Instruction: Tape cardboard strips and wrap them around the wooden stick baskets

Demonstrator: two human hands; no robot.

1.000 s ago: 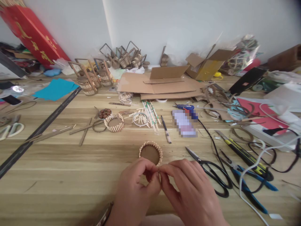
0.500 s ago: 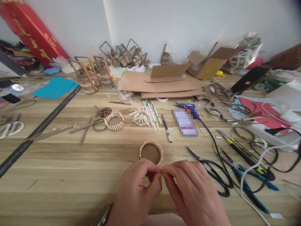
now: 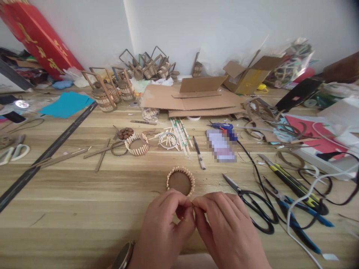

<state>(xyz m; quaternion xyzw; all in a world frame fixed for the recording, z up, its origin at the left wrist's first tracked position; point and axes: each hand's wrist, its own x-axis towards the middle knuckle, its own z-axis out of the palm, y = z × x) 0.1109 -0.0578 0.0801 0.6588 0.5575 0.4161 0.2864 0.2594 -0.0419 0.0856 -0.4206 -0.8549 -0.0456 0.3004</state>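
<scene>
My left hand (image 3: 169, 224) and my right hand (image 3: 224, 220) meet fingertip to fingertip near the front of the table. Both are closed in a pinch on something tiny between them, too small to make out. Just beyond my fingers lies a round brown base ringed with short wooden sticks (image 3: 181, 181), its near edge partly hidden by my left hand. A second stick ring (image 3: 137, 144) sits farther back on the left. To the right of my right hand are black-handled scissors (image 3: 252, 203).
Pliers (image 3: 294, 220), a yellow-black utility knife (image 3: 291, 183) and a white cable (image 3: 303, 198) lie on the right. A blue glue gun (image 3: 224, 127), pen (image 3: 199, 153) and loose sticks (image 3: 168, 140) lie farther back. Cardboard (image 3: 193, 99) and small wooden buckets (image 3: 103, 97) stand behind.
My fingertips have shifted very slightly while staying pinched together, and my left thumb has edged a little to the right. The things on the table have not moved.
</scene>
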